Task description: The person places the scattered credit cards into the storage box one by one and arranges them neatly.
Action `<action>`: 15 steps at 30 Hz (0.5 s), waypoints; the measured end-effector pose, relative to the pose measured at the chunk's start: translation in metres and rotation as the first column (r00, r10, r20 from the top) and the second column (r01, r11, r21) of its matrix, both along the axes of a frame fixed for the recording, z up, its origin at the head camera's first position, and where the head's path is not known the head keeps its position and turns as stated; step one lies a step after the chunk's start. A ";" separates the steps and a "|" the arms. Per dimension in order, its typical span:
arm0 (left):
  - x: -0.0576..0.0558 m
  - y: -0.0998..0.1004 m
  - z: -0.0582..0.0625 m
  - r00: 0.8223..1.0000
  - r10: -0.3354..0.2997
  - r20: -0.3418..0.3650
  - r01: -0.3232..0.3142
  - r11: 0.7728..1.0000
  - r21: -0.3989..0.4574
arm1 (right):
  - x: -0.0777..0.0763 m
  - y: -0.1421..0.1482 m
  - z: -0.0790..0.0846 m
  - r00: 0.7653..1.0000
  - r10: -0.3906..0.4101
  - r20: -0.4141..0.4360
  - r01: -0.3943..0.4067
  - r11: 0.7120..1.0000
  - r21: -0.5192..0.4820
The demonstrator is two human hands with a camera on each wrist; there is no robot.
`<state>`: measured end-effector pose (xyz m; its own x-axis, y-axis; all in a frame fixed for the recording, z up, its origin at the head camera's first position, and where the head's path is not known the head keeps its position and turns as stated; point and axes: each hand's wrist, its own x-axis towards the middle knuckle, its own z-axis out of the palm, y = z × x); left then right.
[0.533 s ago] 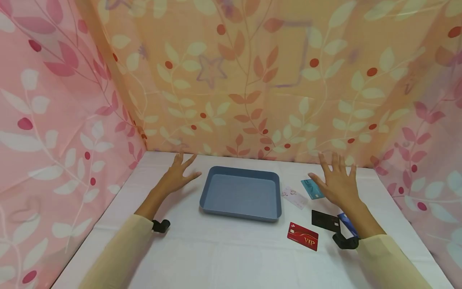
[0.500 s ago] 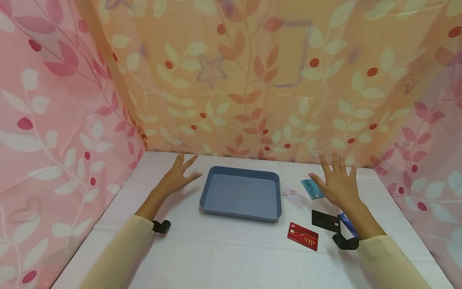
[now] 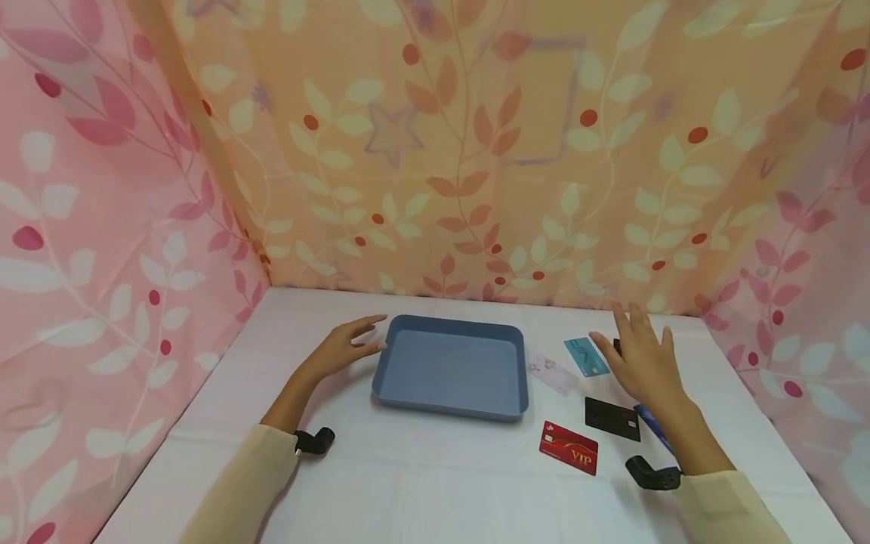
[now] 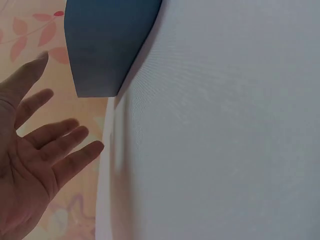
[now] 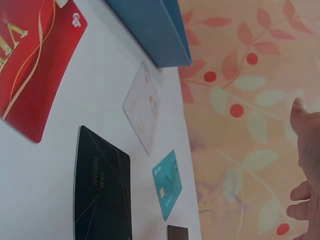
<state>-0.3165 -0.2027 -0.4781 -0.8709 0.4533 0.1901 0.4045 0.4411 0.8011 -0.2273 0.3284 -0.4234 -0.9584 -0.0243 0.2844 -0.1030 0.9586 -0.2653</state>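
Note:
My left hand (image 3: 343,349) hovers at the left rim of a blue-grey rectangular tray (image 3: 448,370), fingers loosely extended and holding nothing. In the left wrist view its fingertips stand apart from the tray's wall (image 4: 107,55). On the right, my right hand (image 3: 642,366) is raised over the table with spread fingers and nothing in them. Bank-style cards lie around it: a teal card (image 3: 586,357), a pale flowered card (image 3: 553,374), a black card (image 3: 612,418) and a red VIP card (image 3: 569,447). A blue card (image 3: 652,425) is partly covered by my right forearm.
Another dark card (image 5: 177,233) lies beyond the teal one, mostly hidden behind my right hand in the head view. White cloth (image 3: 421,483) covers the table. Patterned curtains (image 3: 462,166) hang along the back and both sides.
My left hand has moved right to the tray's rim, its fingers drawn closer together. The right hand has shifted slightly down and right, uncovering a bit of the dark card behind it.

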 end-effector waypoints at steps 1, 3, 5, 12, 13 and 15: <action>-0.001 0.000 -0.001 1.000 -0.012 0.006 0.012 1.000 0.012 | 0.001 0.001 0.002 1.000 -0.004 0.005 0.004 1.000 -0.012; -0.004 0.000 -0.003 0.999 -0.034 0.019 0.034 0.999 0.022 | 0.004 0.004 0.005 1.000 -0.011 0.014 0.012 0.999 -0.032; -0.007 0.000 -0.005 0.998 -0.046 0.038 0.045 0.999 0.017 | 0.006 0.008 0.007 0.999 -0.020 0.031 0.021 0.999 -0.046; -0.009 -0.002 -0.009 0.993 -0.047 0.109 0.045 0.999 0.024 | 0.018 0.027 0.009 0.992 -0.048 0.113 0.057 0.995 -0.081; -0.009 -0.002 -0.010 0.991 -0.048 0.121 0.045 0.999 0.026 | 0.019 0.031 0.008 0.992 -0.048 0.120 0.058 0.995 -0.079; -0.009 -0.003 -0.011 0.989 -0.058 0.135 0.054 0.998 0.031 | 0.022 0.041 0.007 0.988 -0.047 0.149 0.059 0.995 -0.078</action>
